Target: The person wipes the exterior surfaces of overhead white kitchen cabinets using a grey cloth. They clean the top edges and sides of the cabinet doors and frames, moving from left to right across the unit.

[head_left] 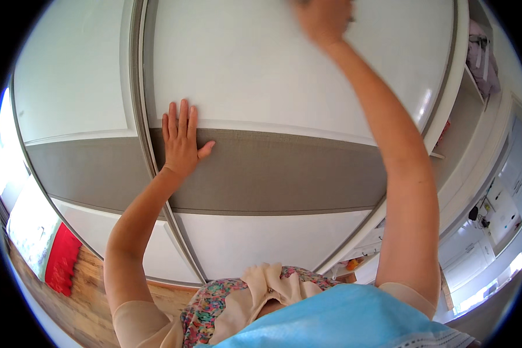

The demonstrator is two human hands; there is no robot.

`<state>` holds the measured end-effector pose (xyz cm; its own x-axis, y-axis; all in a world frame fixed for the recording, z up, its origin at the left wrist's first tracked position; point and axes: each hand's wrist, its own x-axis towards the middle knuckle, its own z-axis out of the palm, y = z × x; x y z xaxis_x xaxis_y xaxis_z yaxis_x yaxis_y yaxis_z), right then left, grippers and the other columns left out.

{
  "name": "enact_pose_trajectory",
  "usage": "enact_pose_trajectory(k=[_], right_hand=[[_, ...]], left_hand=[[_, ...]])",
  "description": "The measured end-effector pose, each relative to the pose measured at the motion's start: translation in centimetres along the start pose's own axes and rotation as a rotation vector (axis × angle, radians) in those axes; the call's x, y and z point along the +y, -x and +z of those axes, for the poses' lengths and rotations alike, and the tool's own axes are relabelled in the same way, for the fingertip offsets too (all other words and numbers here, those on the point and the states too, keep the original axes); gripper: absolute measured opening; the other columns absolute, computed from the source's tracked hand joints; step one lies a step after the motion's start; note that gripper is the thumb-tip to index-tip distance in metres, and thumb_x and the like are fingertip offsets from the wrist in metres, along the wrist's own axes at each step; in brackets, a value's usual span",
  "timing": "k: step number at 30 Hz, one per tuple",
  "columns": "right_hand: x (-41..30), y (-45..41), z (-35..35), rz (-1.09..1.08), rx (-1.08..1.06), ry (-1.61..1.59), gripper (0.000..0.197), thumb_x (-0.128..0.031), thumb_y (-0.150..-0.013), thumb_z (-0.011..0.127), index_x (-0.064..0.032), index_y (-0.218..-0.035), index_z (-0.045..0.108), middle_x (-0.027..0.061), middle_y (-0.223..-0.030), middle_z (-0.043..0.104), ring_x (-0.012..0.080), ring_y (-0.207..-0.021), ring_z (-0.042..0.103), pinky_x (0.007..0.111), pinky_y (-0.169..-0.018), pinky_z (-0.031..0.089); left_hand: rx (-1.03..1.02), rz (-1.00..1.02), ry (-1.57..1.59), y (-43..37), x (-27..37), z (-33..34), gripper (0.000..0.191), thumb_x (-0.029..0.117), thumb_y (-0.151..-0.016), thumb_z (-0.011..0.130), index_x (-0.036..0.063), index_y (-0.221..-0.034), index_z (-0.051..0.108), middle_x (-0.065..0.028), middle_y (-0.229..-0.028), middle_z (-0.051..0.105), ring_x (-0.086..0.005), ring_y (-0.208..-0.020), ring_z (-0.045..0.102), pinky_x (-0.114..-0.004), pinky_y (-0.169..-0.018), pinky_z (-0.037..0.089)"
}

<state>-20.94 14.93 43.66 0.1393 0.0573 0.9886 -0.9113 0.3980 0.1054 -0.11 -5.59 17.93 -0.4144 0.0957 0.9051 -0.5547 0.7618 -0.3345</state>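
Note:
A large wardrobe door panel [261, 56] in glossy white, with a brown-grey textured band [278, 172] across it, fills the view before me. My left hand [180, 139] lies flat on this door near its left frame, fingers spread over the white panel's lower edge and palm on the band; it holds nothing. Raised high in front of the white panel, my right hand [326, 21] is blurred and cut off by the top edge. Something dark shows by its fingers, too unclear to name, and I cannot tell whether the hand grips it.
A second wardrobe door [74, 74] stands at the left, beyond a metal frame strip [148, 143]. Open shelves [456, 117] with a folded textile [483, 61] are at the right. At lower left, a bed [32, 222] with a red cover [63, 261] stands on the wooden floor [91, 300].

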Motion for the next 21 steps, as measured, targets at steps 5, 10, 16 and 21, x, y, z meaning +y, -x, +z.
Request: enact_pose_trajectory(k=[5,10,16,21], right_hand=[[-4.6,9.5,2.0,-0.892,-0.158,-0.170,0.040,-0.023,-0.068,0.070,-0.0269,-0.107,0.061,-0.0054,-0.116,0.051,0.0214,-0.112,0.044,0.053,-0.091,0.035],[7.9,2.8,0.5,-0.837,0.020,-0.188,0.040,-0.004,-0.060,0.069,-0.0125,-0.098,0.062,0.0060,-0.101,0.059,0.0292,-0.096,0.054,0.043,-0.077,0.041],[11.0,-10.3,-0.8,0.197,0.142,0.246,0.069,-0.046,-0.084,0.058,-0.0053,-0.137,0.040,0.0181,-0.134,0.042,0.0425,-0.121,0.039,0.056,-0.098,0.035],[-0.8,-17.0,3.1,0.252,0.183,0.318,0.043,-0.027,-0.091,0.053,-0.0029,-0.126,0.047,0.0142,-0.126,0.048,0.0356,-0.114,0.045,0.051,-0.096,0.038]], left_hand=[[-0.026,-0.039,-0.003,0.8,-1.2,-0.3,0.094,0.049,-0.074,0.067,0.0000,-0.143,0.024,-0.0204,-0.151,0.018,-0.0433,-0.140,0.012,-0.056,-0.111,0.013],[-0.130,-0.021,0.000,-0.1,-0.8,-1.7,0.095,0.052,-0.073,0.067,0.0073,-0.145,0.023,-0.0165,-0.153,0.014,-0.0400,-0.141,0.010,-0.053,-0.113,0.013],[-0.100,0.010,0.051,-0.1,-0.2,-2.4,0.093,0.054,-0.074,0.065,0.0078,-0.145,0.025,-0.0159,-0.153,0.014,-0.0398,-0.140,0.011,-0.053,-0.113,0.014],[-0.088,0.028,0.107,-0.3,-0.1,-2.1,0.090,0.053,-0.073,0.065,0.0073,-0.142,0.030,-0.0154,-0.152,0.018,-0.0398,-0.139,0.013,-0.053,-0.112,0.016]])
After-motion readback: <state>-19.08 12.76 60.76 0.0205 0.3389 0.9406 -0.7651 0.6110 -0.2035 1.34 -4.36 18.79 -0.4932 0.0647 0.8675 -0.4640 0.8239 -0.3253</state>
